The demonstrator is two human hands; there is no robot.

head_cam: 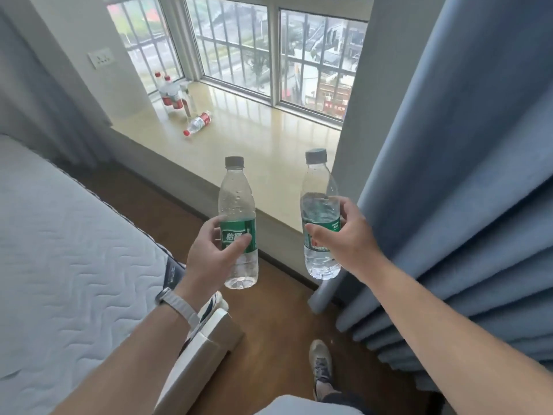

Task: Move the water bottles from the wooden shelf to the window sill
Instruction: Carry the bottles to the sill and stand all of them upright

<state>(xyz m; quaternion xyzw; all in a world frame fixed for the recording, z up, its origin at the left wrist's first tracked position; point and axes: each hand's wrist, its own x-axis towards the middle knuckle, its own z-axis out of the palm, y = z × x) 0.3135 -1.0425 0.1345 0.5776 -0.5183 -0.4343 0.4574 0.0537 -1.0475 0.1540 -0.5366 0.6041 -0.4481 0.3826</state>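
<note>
Clear plastic with green labels: one water bottle (238, 202) is upright in the left grip (209, 250) and a second bottle (318, 187) is nearly upright in the right grip (344, 238). Thumb and fingers wrap round each label band, probably so both go over in one trip and land base-down. Both forearms reach forward at much the same height, holding the bottles in the air just short of the window sill (269, 151) beyond the grips. Farther past the left grip, red-capped bottles (170, 94) stand on the sill, with one lying bottle (197, 123) beside them.
</note>
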